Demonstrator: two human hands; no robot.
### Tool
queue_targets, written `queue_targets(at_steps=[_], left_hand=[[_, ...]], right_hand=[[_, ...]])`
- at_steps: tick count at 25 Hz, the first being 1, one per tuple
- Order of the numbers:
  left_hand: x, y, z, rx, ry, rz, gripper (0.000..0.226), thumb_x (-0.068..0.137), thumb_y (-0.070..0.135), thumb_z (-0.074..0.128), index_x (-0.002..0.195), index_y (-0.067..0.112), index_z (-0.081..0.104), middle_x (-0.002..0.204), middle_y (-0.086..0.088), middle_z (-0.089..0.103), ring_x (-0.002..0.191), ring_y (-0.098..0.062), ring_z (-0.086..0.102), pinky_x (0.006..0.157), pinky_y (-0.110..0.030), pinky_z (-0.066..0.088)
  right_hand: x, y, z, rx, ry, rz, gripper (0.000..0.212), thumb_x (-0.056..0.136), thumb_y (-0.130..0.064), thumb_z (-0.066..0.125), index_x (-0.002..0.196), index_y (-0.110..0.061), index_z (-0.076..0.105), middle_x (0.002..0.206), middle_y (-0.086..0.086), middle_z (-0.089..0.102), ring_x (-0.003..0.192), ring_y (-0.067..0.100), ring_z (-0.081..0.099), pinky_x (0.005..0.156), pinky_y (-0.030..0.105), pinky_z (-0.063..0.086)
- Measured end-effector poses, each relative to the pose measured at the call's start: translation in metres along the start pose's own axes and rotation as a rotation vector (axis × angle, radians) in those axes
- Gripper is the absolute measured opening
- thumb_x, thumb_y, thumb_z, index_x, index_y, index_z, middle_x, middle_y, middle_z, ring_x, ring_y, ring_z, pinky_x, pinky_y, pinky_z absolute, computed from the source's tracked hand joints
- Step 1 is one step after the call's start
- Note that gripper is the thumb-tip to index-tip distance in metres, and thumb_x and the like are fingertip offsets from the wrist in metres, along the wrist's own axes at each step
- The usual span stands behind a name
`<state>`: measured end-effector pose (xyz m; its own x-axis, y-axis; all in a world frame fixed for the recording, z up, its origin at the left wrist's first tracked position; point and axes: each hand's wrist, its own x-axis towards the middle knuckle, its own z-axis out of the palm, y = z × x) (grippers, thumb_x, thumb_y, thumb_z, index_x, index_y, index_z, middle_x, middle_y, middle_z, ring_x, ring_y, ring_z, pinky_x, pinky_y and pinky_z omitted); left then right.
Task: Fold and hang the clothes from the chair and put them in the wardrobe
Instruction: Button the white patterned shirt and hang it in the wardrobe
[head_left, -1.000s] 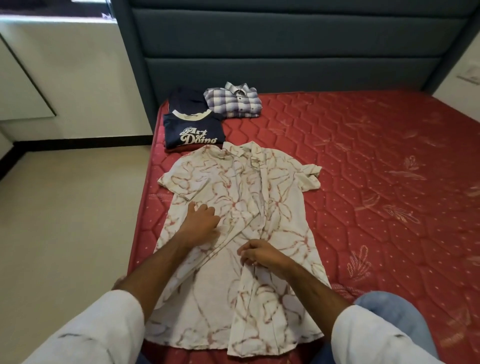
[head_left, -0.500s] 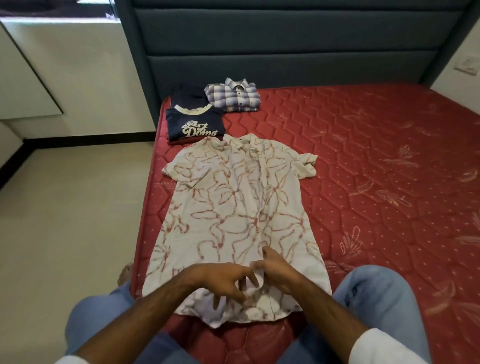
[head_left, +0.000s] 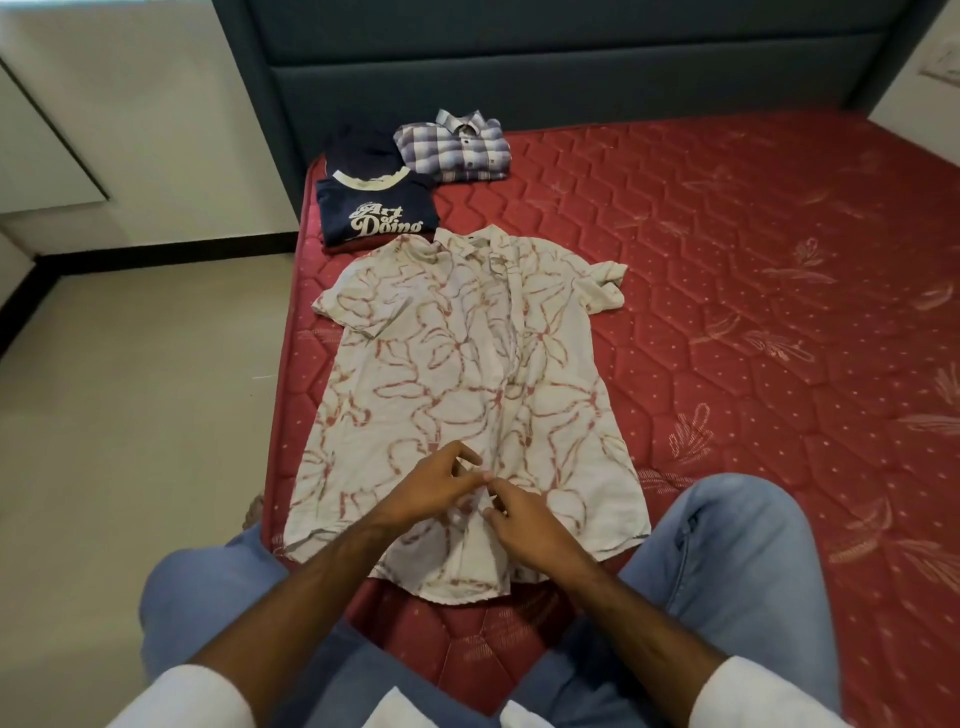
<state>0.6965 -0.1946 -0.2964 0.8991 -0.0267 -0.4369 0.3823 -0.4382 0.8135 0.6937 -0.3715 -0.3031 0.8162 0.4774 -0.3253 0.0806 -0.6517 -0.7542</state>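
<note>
Floral shirt (head_left: 467, 395): lying spread flat, front up, on the near left part of the bed, collar pointing far, hem hanging toward the near edge
Left hand (head_left: 431, 488): hovering over the lower front placket of the floral shirt, fingers curling, fingertips pinching the cloth at the button line
Right hand (head_left: 524, 525): meeting the left hand at the same spot, thumb and forefinger pinching the placket edge; whether a button is being held cannot be told
Navy T-shirt (head_left: 376, 213): sitting folded at the far left of the bed, white lettering facing up, its near edge touching the floral shirt's collar area
Plaid shirt (head_left: 452, 148): sitting folded just right of the navy T-shirt, near the headboard (head_left: 571, 62)
Bed (head_left: 779, 312): showing a red quilted mattress
Legs: in blue jeans, kneeling on either side of the hem
</note>
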Motion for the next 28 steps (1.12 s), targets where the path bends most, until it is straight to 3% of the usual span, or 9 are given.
queue_targets(at_steps=[4,7,10,13,16,19,21,24,28], left_hand=[[0.004,-0.015,0.008,-0.234,0.100,-0.065,0.022,0.093,0.021,0.074,0.102,0.004,0.063,0.064,-0.001,0.057,0.056,-0.017,0.057,0.050,-0.028,0.048],[-0.005,-0.025,0.000,-0.394,0.307,-0.112,0.028,0.091,0.019,0.076,0.108,0.001,0.063,0.074,-0.007,0.063,0.060,-0.015,0.062,0.050,-0.026,0.052],[-0.012,-0.036,-0.007,-0.515,0.339,-0.148,0.035,0.091,0.019,0.076,0.119,0.008,0.059,0.085,-0.006,0.058,0.068,-0.013,0.059,0.052,-0.023,0.049],[-0.015,-0.043,-0.007,-0.494,0.334,-0.107,0.039,0.085,0.011,0.081,0.118,0.009,0.059,0.083,-0.004,0.054,0.069,-0.012,0.058,0.054,-0.023,0.049],[-0.017,-0.044,-0.008,-0.468,0.380,-0.062,0.039,0.081,0.005,0.083,0.113,0.011,0.062,0.085,-0.003,0.057,0.074,-0.013,0.060,0.059,-0.025,0.052],[-0.021,-0.046,-0.006,-0.524,0.328,-0.045,0.040,0.082,-0.008,0.076,0.117,0.008,0.063,0.088,-0.004,0.060,0.075,-0.009,0.064,0.065,-0.023,0.055],[-0.023,-0.049,-0.004,-0.561,0.326,-0.045,0.038,0.084,-0.012,0.072,0.117,0.006,0.065,0.090,-0.006,0.060,0.076,-0.007,0.064,0.066,-0.020,0.055],[-0.024,-0.057,-0.002,-0.527,0.361,-0.024,0.030,0.085,-0.005,0.074,0.112,0.008,0.068,0.091,-0.008,0.061,0.078,-0.014,0.064,0.066,-0.023,0.056],[-0.024,-0.055,0.003,-0.427,0.415,0.011,0.019,0.086,0.000,0.076,0.100,0.012,0.070,0.085,-0.004,0.063,0.072,-0.013,0.063,0.061,-0.027,0.055]], right_hand=[[0.003,0.003,-0.004,0.065,-0.070,-0.034,0.033,0.097,-0.007,0.056,0.127,-0.015,0.069,0.118,0.001,0.071,0.099,0.009,0.063,0.080,0.007,0.046],[0.008,0.005,-0.011,0.314,-0.131,0.130,0.033,0.089,0.007,0.048,0.101,-0.007,0.076,0.091,0.012,0.076,0.078,0.020,0.071,0.076,0.032,0.061],[0.017,0.011,-0.021,0.307,0.030,0.193,0.024,0.091,0.008,0.048,0.092,-0.004,0.069,0.082,0.016,0.073,0.067,0.020,0.072,0.064,0.040,0.064],[0.026,0.008,-0.018,0.143,0.140,0.108,0.018,0.092,0.002,0.053,0.090,-0.010,0.066,0.078,0.006,0.070,0.063,0.018,0.069,0.054,0.030,0.060],[0.037,0.002,0.002,0.010,0.181,0.075,0.001,0.090,-0.013,0.065,0.090,-0.014,0.066,0.081,-0.007,0.062,0.071,0.014,0.061,0.050,0.017,0.040],[0.048,-0.005,0.018,-0.156,0.185,0.159,0.041,0.081,-0.044,0.075,0.102,-0.011,0.061,0.096,0.001,0.066,0.086,0.020,0.063,0.055,0.027,0.035],[0.053,-0.011,0.019,-0.246,0.172,0.195,0.050,0.084,-0.041,0.072,0.116,-0.008,0.054,0.109,0.008,0.064,0.098,0.028,0.064,0.064,0.028,0.038],[0.054,-0.011,0.019,-0.285,0.192,0.219,0.042,0.090,-0.028,0.064,0.121,-0.004,0.049,0.119,0.013,0.063,0.106,0.031,0.063,0.071,0.029,0.040],[0.051,-0.010,0.024,-0.289,0.230,0.248,0.052,0.090,-0.041,0.064,0.124,-0.005,0.050,0.120,0.013,0.062,0.109,0.032,0.062,0.074,0.032,0.042]])
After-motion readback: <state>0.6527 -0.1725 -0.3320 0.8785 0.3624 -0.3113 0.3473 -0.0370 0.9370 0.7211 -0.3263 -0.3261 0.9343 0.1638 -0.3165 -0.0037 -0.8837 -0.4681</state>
